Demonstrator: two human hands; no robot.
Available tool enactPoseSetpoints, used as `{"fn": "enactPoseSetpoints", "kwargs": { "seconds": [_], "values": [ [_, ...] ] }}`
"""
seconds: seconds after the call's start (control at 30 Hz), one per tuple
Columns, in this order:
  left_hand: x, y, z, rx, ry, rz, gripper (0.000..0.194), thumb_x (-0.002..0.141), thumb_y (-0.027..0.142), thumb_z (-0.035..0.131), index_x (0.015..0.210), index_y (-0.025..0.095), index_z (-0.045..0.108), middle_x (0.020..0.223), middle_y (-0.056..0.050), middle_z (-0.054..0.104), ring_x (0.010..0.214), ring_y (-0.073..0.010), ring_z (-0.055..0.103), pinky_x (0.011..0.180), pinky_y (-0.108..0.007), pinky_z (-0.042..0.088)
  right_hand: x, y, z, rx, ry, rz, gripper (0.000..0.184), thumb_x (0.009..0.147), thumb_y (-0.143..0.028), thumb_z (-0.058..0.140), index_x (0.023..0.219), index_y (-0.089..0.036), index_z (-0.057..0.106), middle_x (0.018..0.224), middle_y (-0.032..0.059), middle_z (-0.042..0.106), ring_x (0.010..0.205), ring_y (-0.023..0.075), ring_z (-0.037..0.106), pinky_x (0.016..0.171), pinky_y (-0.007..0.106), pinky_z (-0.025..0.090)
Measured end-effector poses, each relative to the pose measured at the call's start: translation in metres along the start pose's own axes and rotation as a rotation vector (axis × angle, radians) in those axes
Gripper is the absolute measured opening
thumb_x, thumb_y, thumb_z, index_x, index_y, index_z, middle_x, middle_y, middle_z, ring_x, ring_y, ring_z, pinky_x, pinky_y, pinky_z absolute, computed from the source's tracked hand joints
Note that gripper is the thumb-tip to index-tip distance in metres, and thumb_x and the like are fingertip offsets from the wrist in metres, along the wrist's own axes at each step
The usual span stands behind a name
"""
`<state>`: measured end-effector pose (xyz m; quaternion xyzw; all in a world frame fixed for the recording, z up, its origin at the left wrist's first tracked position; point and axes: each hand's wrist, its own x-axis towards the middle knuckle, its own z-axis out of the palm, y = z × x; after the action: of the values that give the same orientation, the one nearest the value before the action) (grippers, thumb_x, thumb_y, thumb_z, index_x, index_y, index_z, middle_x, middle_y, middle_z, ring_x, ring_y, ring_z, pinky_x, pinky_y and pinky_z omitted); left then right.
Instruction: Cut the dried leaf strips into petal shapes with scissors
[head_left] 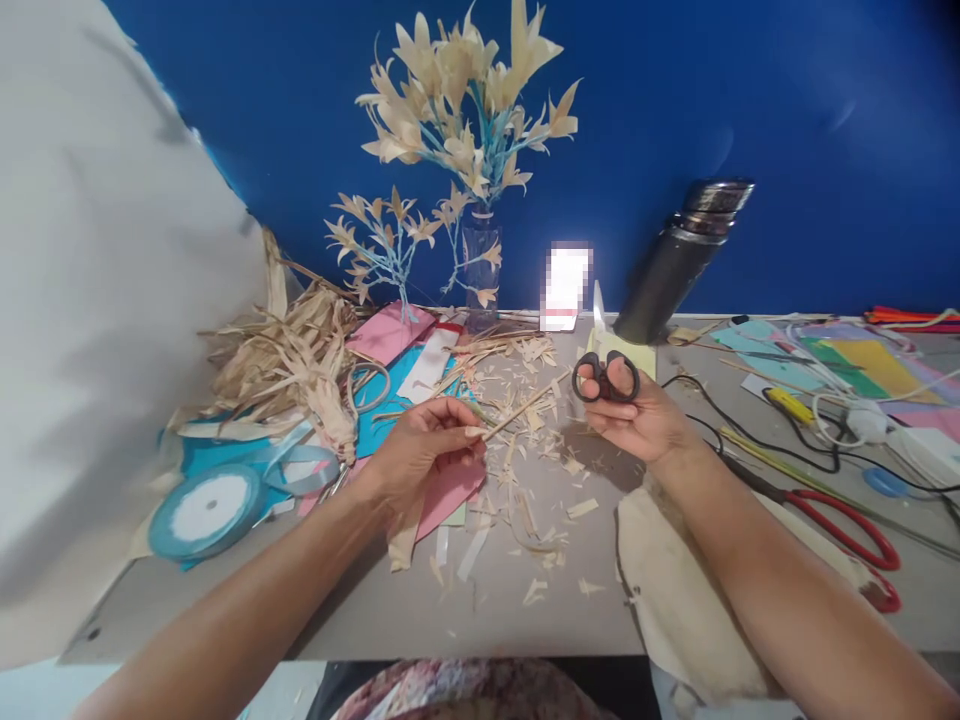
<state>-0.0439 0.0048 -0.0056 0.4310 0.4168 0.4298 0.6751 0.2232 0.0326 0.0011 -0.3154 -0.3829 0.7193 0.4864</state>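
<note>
Pinched in the fingers of my left hand (pixel 435 445) is a thin, pale dried stem (pixel 521 408) that points up to the right. My right hand (pixel 637 415) has its fingers through the black handles of a small pair of scissors (pixel 598 325); the blades point up, away from me, apart from the stem. Under and between my hands, the table holds many scattered straw-coloured clippings (pixel 536 440). A pink paper sheet (pixel 454 495) lies below my left hand.
At left are dried husks (pixel 285 350) and a blue ribbon spool (pixel 206 510). Husk flowers (pixel 465 110) stand in a clear bottle (pixel 481 260) at the back, near a dark flask (pixel 679 265). Red-handled scissors (pixel 847 520), a black cable (pixel 750 420) and coloured papers (pixel 862 370) lie at right.
</note>
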Motion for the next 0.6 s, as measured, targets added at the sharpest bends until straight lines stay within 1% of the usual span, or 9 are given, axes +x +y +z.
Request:
{"fn": "enactPoseSetpoints", "kwargs": {
  "seconds": [0.07, 0.13, 0.17, 0.23, 0.3, 0.4, 0.5, 0.6],
  "values": [
    [-0.001, -0.008, 0.002, 0.098, 0.111, 0.159, 0.011, 0.067, 0.009, 0.072, 0.071, 0.016, 0.064, 0.079, -0.001, 0.064, 0.062, -0.0083, 0.054, 0.056, -0.020, 0.042, -0.002, 0.004, 0.004, -0.011, -0.023, 0.015, 0.035, 0.065, -0.043, 0.085, 0.081, -0.017, 0.068, 0.072, -0.0011, 0.066, 0.039, 0.0005, 0.019, 0.039, 0.020, 0.022],
    [-0.001, -0.012, 0.004, 0.208, 0.198, 0.346, 0.014, 0.067, 0.003, 0.065, 0.069, 0.017, 0.064, 0.078, 0.001, 0.062, 0.067, -0.0091, 0.053, 0.059, -0.020, 0.040, -0.004, 0.012, 0.010, -0.032, -0.058, 0.009, 0.035, 0.064, -0.041, 0.086, 0.082, -0.017, 0.067, 0.079, 0.0028, 0.070, 0.041, 0.0023, 0.024, 0.042, 0.022, 0.023],
    [-0.002, -0.014, 0.005, 0.252, 0.216, 0.424, 0.015, 0.067, 0.002, 0.062, 0.069, 0.017, 0.065, 0.076, 0.001, 0.061, 0.070, -0.0101, 0.054, 0.062, -0.021, 0.041, -0.005, 0.017, 0.013, -0.043, -0.091, 0.006, 0.038, 0.064, -0.043, 0.086, 0.085, -0.018, 0.066, 0.085, 0.0049, 0.071, 0.043, 0.0035, 0.028, 0.043, 0.023, 0.025],
    [-0.002, -0.016, 0.006, 0.302, 0.218, 0.523, 0.016, 0.069, 0.002, 0.059, 0.070, 0.018, 0.064, 0.076, 0.000, 0.060, 0.074, -0.0122, 0.055, 0.067, -0.024, 0.042, -0.006, 0.028, 0.020, -0.077, -0.165, 0.010, 0.048, 0.061, -0.048, 0.087, 0.092, -0.018, 0.065, 0.097, 0.0082, 0.071, 0.050, 0.0066, 0.036, 0.048, 0.024, 0.030],
    [-0.003, -0.019, 0.008, 0.329, 0.218, 0.571, 0.017, 0.071, 0.003, 0.057, 0.074, 0.018, 0.063, 0.077, 0.000, 0.060, 0.075, -0.0133, 0.056, 0.069, -0.025, 0.043, -0.007, 0.038, 0.027, -0.128, -0.188, 0.017, 0.057, 0.058, -0.050, 0.088, 0.098, -0.018, 0.064, 0.102, 0.0092, 0.069, 0.060, 0.0101, 0.044, 0.051, 0.024, 0.033],
    [-0.005, -0.023, 0.011, 0.426, 0.233, 0.637, 0.020, 0.071, 0.001, 0.054, 0.076, 0.020, 0.061, 0.078, 0.000, 0.060, 0.075, -0.0140, 0.056, 0.069, -0.027, 0.043, -0.009, 0.050, 0.037, -0.205, -0.114, 0.024, 0.055, 0.059, -0.046, 0.088, 0.097, -0.018, 0.062, 0.096, 0.0073, 0.067, 0.072, 0.0139, 0.052, 0.057, 0.023, 0.040],
    [-0.008, -0.025, 0.015, 0.566, 0.238, 0.702, 0.019, 0.072, 0.002, 0.053, 0.073, 0.021, 0.058, 0.078, -0.001, 0.060, 0.077, -0.0156, 0.056, 0.071, -0.029, 0.043, -0.013, 0.059, 0.046, -0.248, -0.096, 0.067, 0.051, 0.058, -0.039, 0.088, 0.096, -0.018, 0.061, 0.084, 0.0023, 0.064, 0.069, 0.0131, 0.054, 0.058, 0.023, 0.042],
    [-0.011, -0.024, 0.019, 0.654, 0.223, 0.719, 0.019, 0.073, 0.003, 0.054, 0.070, 0.022, 0.057, 0.076, -0.003, 0.060, 0.078, -0.0176, 0.056, 0.073, -0.031, 0.043, -0.016, 0.065, 0.054, -0.266, -0.083, 0.113, 0.048, 0.058, -0.032, 0.087, 0.096, -0.018, 0.061, 0.075, -0.0026, 0.059, 0.064, 0.0108, 0.052, 0.057, 0.022, 0.042]
  ]
}}
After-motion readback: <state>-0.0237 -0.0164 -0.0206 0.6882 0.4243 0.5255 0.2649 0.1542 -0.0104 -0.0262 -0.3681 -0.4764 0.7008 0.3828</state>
